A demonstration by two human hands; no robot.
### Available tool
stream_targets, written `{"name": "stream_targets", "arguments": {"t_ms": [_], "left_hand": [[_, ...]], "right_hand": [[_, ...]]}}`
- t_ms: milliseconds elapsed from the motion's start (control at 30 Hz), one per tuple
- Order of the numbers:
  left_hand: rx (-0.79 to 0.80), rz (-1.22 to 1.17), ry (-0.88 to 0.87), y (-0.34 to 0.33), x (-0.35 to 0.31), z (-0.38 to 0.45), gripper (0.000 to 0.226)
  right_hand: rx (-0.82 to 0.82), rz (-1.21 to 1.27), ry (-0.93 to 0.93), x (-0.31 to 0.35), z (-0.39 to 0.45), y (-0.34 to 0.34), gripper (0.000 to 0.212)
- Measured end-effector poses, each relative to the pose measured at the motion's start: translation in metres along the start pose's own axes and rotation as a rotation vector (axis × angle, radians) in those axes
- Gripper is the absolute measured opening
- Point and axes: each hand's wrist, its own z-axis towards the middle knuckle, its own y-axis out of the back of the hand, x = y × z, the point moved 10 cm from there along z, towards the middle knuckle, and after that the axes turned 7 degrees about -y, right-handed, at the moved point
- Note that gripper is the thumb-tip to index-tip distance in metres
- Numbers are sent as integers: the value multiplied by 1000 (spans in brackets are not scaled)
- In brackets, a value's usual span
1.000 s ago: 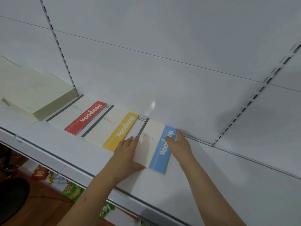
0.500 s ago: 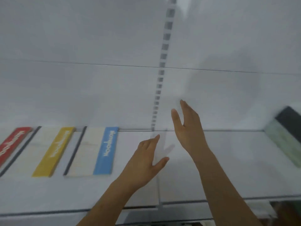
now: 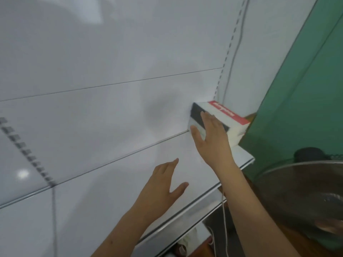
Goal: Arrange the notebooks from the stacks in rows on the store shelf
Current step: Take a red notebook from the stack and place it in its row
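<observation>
She is fetching the next notebook, I'd say. The stack (image 3: 219, 118) sits at the shelf's (image 3: 130, 182) far right end, against the back panel. Her right hand (image 3: 209, 138) lies on the stack's near face, fingers straight and slightly spread, thumb at its lower corner, gripping nothing yet. Next she must lift the red-topped copy off. The left hand (image 3: 163, 186) hovers left of the stack, fingers apart, empty.

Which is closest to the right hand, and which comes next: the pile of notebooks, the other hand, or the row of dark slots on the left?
In the head view, from the right hand:
1. Stack of notebooks, at the shelf's right end; the fingers touch its side.
2. Left hand, lower and to the left, over the shelf.
3. Slotted strip, far left on the back panel.
</observation>
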Motion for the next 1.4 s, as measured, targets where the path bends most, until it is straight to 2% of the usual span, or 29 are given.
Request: {"name": "stream_targets", "arguments": {"t_ms": [100,200,267,333,400,433,500,567,633,700,733,800,867,933,967,1033,1100,1167,1300,1400], "left_hand": [[5,-19,5,-25,-12,44,74],[-23,-99,56,-47,-20,85,72],[-50,-154,109,-57,-21,110,70],[-106,-191,165,-63,-19,132,66],[-216,-259,227,-60,-18,148,58],[-290,-314,249,-56,-19,155,47],[-443,-471,307,-48,-20,163,22],[-526,-732,351,-47,-25,171,24],[-537,-1065,408,-52,-30,181,34],[-599,-1194,485,-48,-27,181,33],[-644,-1181,515,-42,-21,178,29],[-718,-1135,560,-30,-8,168,25],[-778,-1098,588,-14,4,154,26],[-803,-995,642,3,15,136,23],[-809,-942,676,9,21,126,21],[-814,-884,748,13,30,105,21],[-810,-874,793,9,31,91,23],[-780,-897,796,-1,31,88,26],[-768,-959,706,-9,15,93,28],[-801,-1059,636,-5,-3,98,33]], "right_hand": [[-26,-33,-28,-54,38,11,68],[48,-119,-70,-102,70,6,70],[99,-148,-55,-123,86,-1,59],[79,-127,9,-130,92,-4,44],[23,-122,73,-131,92,-4,37],[6,-125,97,-128,91,-1,32],[-24,-83,142,-122,86,6,20],[-4,11,180,-115,74,10,20],[-25,151,256,-105,59,12,28],[-102,207,397,-91,43,16,38],[-105,203,474,-83,38,15,44],[-12,226,535,-72,44,17,55],[136,298,429,-79,64,18,63],[131,322,314,-101,88,20,60],[121,243,248,-115,100,16,65],[233,-6,127,-136,110,-5,77],[311,-174,89,-142,108,-17,65],[274,-158,63,-135,104,-10,48],[127,82,5,-118,90,17,54],[-63,166,216,-74,58,37,44]]}}
